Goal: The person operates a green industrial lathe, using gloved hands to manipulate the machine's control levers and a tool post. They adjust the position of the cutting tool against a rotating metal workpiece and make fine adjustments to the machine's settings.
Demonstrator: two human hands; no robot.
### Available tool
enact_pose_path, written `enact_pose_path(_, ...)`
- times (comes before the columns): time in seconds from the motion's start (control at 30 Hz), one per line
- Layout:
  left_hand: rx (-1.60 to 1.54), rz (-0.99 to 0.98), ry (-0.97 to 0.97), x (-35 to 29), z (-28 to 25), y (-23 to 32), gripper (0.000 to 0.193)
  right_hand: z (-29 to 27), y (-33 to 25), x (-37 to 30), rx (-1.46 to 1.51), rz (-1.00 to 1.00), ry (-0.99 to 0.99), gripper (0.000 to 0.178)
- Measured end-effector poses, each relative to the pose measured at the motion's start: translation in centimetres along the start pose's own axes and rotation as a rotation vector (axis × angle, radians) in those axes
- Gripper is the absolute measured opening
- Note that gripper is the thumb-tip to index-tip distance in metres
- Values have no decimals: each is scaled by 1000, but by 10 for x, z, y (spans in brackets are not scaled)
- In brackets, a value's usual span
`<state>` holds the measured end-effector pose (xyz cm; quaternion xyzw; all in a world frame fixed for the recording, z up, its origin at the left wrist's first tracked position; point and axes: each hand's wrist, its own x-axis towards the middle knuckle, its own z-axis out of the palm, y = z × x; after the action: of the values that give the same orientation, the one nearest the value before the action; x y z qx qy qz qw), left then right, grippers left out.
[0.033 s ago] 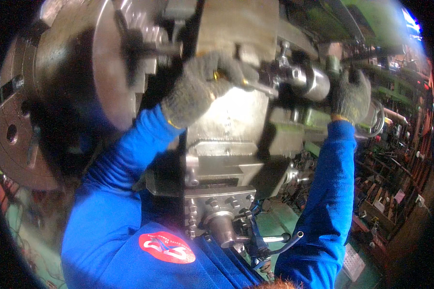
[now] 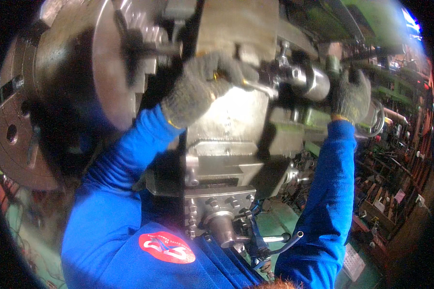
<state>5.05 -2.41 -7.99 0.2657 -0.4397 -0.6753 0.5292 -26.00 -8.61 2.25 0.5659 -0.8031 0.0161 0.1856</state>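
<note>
My left hand [image 2: 197, 86], in a grey knit glove, is closed around a slim metal wrench [image 2: 264, 88]. The tool's far end reaches toward a shiny metal cylinder [image 2: 316, 83] and the clamped fitting beside it. Blur hides whether the two touch. My right hand [image 2: 352, 98], gloved too, curls at the right of that cylinder, by a green machine part [image 2: 332, 65]. What its fingers grip is hidden. Beneath my left hand lies a bright flat steel slide [image 2: 226, 120].
A large round lathe chuck [image 2: 72, 72] with stepped jaws fills the left. Closer to my body are a bolted tool block [image 2: 220, 204] and a curved crank handle [image 2: 287, 244]. A handwheel [image 2: 378, 118] stands beside my right wrist. Cluttered shelves [image 2: 390, 188] line the right.
</note>
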Motion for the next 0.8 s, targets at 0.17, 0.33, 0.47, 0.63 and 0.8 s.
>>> enact_pose_path(0.17,126,9,-36,1,-2,4,13,0,2,-2,-2,-27,19,36)
enact_pose_path(0.33,47,21,-13,0,0,-8,12,-1,-3,-2,0,-17,19,35)
enact_pose_path(0.47,172,54,-43,1,-2,-1,10,-2,-4,-4,-5,6,16,34)
enact_pose_path(0.63,107,91,-50,2,-3,-13,8,1,-1,-2,9,-18,43,34)
enact_pose_path(0.8,277,106,-85,4,-4,-4,13,1,-2,-4,-21,5,30,36)
